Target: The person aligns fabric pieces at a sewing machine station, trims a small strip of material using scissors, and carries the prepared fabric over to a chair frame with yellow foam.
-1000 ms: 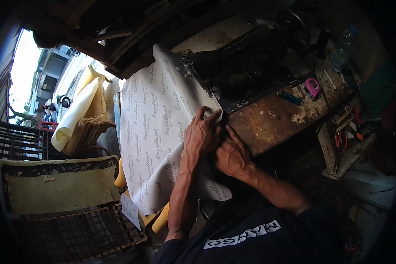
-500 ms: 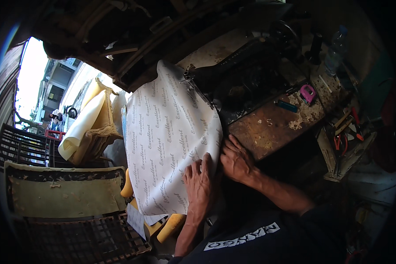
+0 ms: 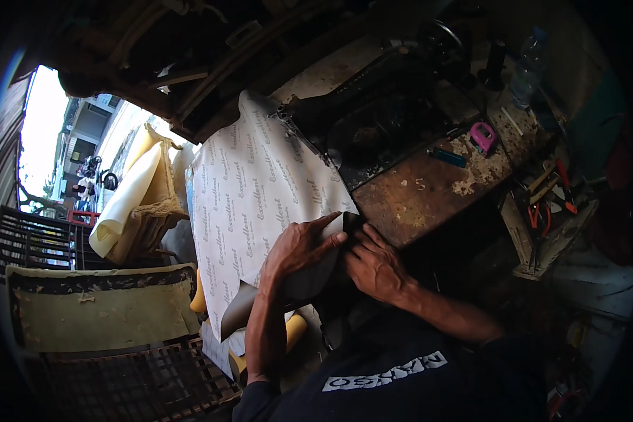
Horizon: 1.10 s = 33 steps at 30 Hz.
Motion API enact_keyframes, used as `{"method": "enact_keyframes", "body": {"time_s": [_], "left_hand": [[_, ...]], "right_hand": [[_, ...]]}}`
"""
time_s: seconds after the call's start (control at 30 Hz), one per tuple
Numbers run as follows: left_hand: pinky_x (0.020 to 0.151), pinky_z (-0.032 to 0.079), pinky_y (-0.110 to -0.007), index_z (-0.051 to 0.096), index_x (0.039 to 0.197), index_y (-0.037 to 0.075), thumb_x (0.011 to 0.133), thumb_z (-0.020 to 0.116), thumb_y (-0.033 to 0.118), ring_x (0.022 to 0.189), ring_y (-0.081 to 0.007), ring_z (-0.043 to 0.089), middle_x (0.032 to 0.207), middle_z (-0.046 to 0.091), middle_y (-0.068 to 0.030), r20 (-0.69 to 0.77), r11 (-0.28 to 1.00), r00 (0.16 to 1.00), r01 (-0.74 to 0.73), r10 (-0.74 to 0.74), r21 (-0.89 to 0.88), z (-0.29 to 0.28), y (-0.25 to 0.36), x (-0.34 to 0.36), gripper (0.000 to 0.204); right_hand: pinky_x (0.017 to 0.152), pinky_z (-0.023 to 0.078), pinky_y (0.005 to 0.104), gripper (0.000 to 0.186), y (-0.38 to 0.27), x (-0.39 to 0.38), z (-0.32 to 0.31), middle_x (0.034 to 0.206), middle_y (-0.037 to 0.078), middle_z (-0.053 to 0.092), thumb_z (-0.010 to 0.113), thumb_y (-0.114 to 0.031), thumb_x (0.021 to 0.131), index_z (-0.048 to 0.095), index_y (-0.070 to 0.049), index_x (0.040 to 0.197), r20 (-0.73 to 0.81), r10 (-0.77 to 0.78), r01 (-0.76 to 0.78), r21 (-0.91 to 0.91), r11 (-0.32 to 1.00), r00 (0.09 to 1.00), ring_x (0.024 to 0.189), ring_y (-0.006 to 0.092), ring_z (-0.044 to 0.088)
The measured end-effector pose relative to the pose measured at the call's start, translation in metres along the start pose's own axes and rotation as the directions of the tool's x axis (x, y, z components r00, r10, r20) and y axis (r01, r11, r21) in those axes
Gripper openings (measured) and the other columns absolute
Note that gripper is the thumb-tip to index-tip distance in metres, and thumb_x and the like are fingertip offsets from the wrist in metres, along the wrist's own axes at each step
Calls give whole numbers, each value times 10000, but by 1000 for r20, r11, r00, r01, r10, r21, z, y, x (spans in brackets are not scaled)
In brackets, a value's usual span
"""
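Note:
A leatherette sheet [image 3: 243, 190], white with printed lettering on its back and dark on its face, drapes from the sewing machine [image 3: 373, 116] toward my body. Its near edge is turned up, so some of the dark face shows. My left hand [image 3: 299, 246] grips this turned edge, thumb and forefinger close together. Close by on the right, at the wooden table's [image 3: 418, 204] edge, my right hand [image 3: 378, 267] has its fingers bent over the sheet's dark border; their tips are partly hidden. The needle area is too dark to make out.
On the table lie a pink tape measure [image 3: 483, 136] and a small teal object [image 3: 447, 157]; a plastic bottle [image 3: 529, 70] stands behind. A wooden tray [image 3: 531, 260] with pliers hangs at the right. Left are a foam-padded seat frame [image 3: 105, 309] and a yellowish roll [image 3: 133, 204].
My left hand has moved up and left from lying on the sheet to gripping its near edge, folding it over so the dark face shows. My right hand has shifted slightly down.

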State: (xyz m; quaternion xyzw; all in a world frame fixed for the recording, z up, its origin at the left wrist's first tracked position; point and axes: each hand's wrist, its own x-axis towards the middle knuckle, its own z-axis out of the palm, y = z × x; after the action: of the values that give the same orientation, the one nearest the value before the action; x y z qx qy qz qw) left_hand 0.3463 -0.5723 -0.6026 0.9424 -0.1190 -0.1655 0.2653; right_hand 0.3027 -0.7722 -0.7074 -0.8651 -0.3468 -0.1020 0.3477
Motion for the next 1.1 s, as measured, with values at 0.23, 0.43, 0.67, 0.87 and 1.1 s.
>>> {"method": "enact_keyframes", "body": {"time_s": [0.23,0.43,0.67,0.87,1.1], "left_hand": [[828,566,-517,670,1428,157,955,656,660,923,-476,736,916,741,-299,3,997,999,51,-51,53,14,-3,5,691],[803,566,-506,713,1378,167,949,671,651,901,-457,738,857,741,-265,11,996,996,86,-86,19,15,0,4,648],[848,575,-499,706,1393,211,944,689,635,982,-433,741,1274,659,-250,19,983,995,98,-102,157,7,19,0,618],[1031,538,-529,612,1498,293,942,677,649,1238,-434,661,1670,395,-174,-36,986,999,28,-22,164,25,3,-10,663],[1148,434,-553,583,1531,296,889,718,660,1392,-511,499,1721,321,-163,40,982,999,-22,14,189,24,-16,0,750]], "right_hand": [[1220,382,534,209,-2,-7,-2,1101,173,719,703,-158,910,752,-1,1040,-52,-11,13,45,999,999,1195,372,653],[1211,393,527,184,-2,-5,-3,1044,150,708,707,-154,910,745,-9,1016,-81,-23,25,17,1000,996,1112,319,667],[1217,383,526,210,-14,-8,-12,1059,160,698,724,-166,901,734,-7,1038,3,15,-15,25,1000,1000,1148,328,649],[1209,381,527,218,-18,-15,-13,1116,173,713,728,-153,902,734,-1,1058,-37,35,-34,43,998,999,1267,365,626],[1192,392,539,266,-15,-13,-13,1171,191,716,743,-150,913,728,8,1127,-40,64,-61,68,996,997,1279,390,629]]}}
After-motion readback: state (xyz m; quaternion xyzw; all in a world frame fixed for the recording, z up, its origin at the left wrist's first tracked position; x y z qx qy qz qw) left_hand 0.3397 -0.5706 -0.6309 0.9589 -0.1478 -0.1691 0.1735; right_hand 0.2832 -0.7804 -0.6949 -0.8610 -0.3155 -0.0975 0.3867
